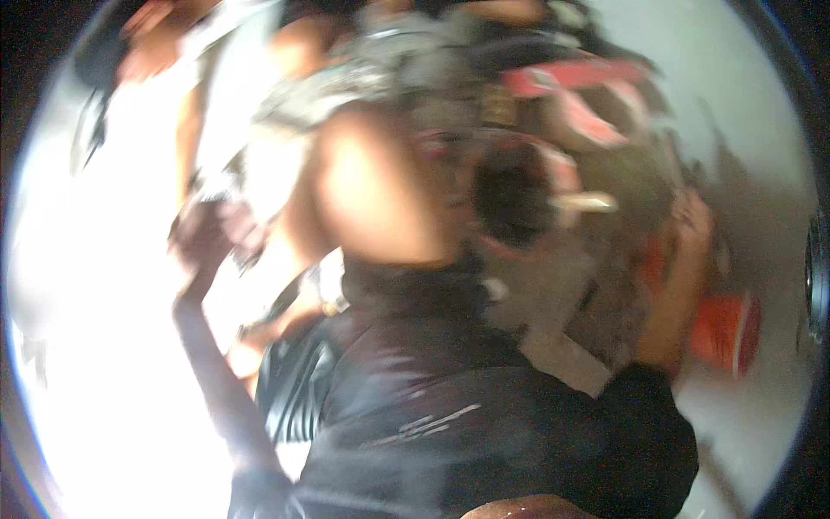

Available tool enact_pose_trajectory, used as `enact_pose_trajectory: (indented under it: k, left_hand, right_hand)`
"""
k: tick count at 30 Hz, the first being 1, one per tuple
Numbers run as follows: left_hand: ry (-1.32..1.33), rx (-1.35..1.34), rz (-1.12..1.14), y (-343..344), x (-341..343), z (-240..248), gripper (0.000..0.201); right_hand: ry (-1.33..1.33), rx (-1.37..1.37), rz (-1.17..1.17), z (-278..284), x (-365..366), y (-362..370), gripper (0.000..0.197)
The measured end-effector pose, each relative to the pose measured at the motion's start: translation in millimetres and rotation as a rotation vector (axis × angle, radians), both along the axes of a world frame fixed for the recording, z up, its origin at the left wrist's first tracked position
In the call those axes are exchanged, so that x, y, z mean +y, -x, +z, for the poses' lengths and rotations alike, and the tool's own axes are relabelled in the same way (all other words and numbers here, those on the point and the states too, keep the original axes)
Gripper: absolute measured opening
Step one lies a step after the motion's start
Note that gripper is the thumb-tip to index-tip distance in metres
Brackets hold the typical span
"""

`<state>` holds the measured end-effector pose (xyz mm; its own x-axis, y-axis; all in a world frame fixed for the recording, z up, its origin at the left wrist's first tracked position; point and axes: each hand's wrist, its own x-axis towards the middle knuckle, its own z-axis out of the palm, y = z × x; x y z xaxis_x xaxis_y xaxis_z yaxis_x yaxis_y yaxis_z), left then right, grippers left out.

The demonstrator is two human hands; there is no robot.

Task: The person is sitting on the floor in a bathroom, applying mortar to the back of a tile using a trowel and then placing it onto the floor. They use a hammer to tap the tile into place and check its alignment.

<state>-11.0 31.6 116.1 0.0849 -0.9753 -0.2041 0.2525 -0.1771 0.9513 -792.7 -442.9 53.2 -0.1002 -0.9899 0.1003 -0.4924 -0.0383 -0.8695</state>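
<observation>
Motion blur smears the whole picture. At the left, against strong glare, my left hand (pixel 203 238) is closed around a greyish-pink thing (pixel 240 223) whose kind I cannot make out. My right hand (pixel 693 221) is out at the far right, its fingers blurred together. A thin dark stick-like shape (pixel 674 160) rises from those fingers; what it is cannot be told. Between my hands, nearer the right one, stands a round reddish container (pixel 553 164) with dark contents (pixel 512 190). A pale handle-like piece (pixel 590 203) sticks out at its right side.
My bent bare knee (pixel 372 190) rises between my hands. An orange-red bucket (pixel 728 333) is beside my right forearm. Pink-red items (pixel 596 121) and a crumpled grey heap (pixel 346 86) lie farther off. Another person's hand (pixel 151 56) shows at the upper left.
</observation>
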Motion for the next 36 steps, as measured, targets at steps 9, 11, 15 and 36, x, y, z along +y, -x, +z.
enact_pose_trajectory:
  k: [9,11,15,36]
  left_hand:
    - [0.378,0.674,0.096,60,-218,-55,0.07]
    - [0.415,0.825,0.135,71,-262,-72,0.07]
    - [0.415,1.056,0.21,65,-273,-101,0.068]
    - [0.461,1.134,0.421,-48,-117,-194,0.053]
  right_hand:
    - [-0.422,-0.618,0.649,50,-96,-372,0.036]
    - [-0.533,-0.579,0.784,54,-103,-434,0.035]
    - [-0.647,-0.484,0.861,30,9,-538,0.029]
    - [-0.013,0.037,1.141,44,28,-588,0.02]
